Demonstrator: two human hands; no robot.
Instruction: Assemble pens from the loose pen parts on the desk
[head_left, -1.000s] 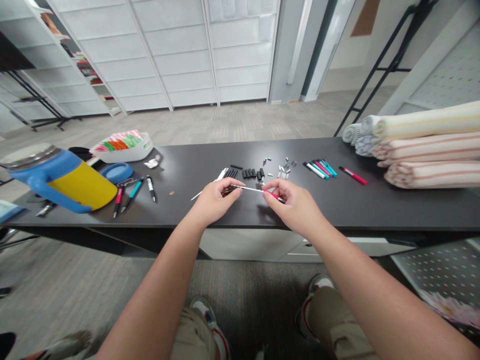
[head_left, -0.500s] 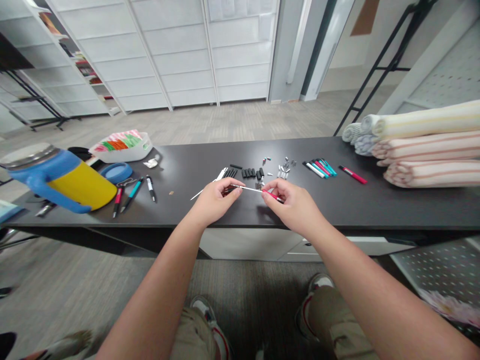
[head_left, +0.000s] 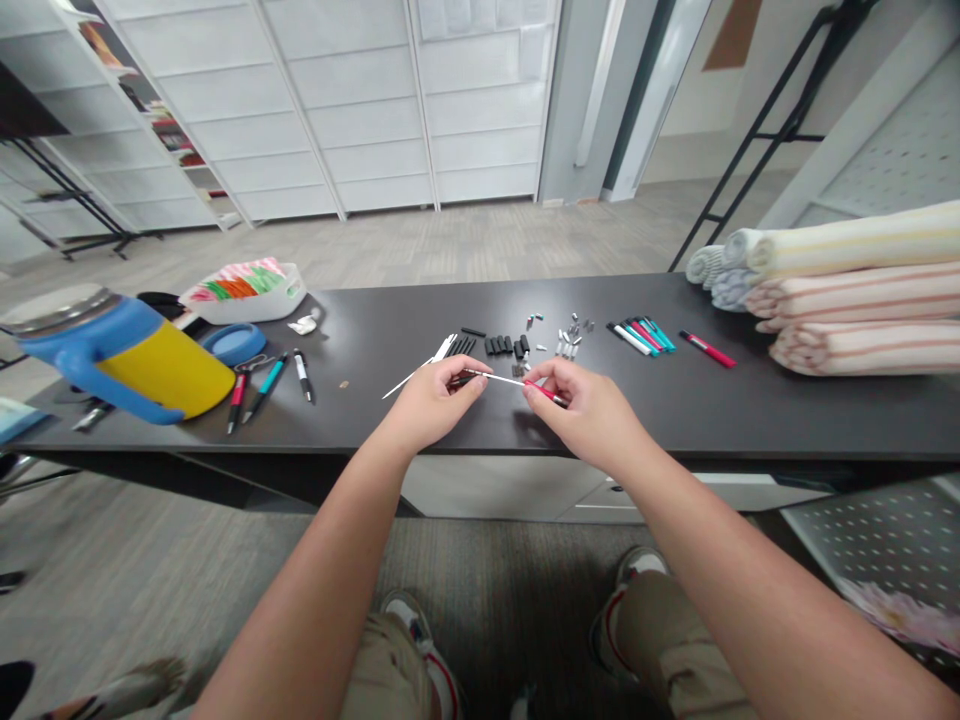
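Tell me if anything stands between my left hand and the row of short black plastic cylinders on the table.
Nothing visible does. Only the dark tabletop lies between your left hand and the short black plastic cylinders. The slim white pen in your fingers passes just below them.

Probably an office or studio — a long black desk (head_left: 660, 420), white cabinet doors (head_left: 337, 110), carpeted floor (head_left: 450, 240).

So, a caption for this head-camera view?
Left hand and right hand hold a slim white-and-red pen part over a dark table strewn with pen pieces.
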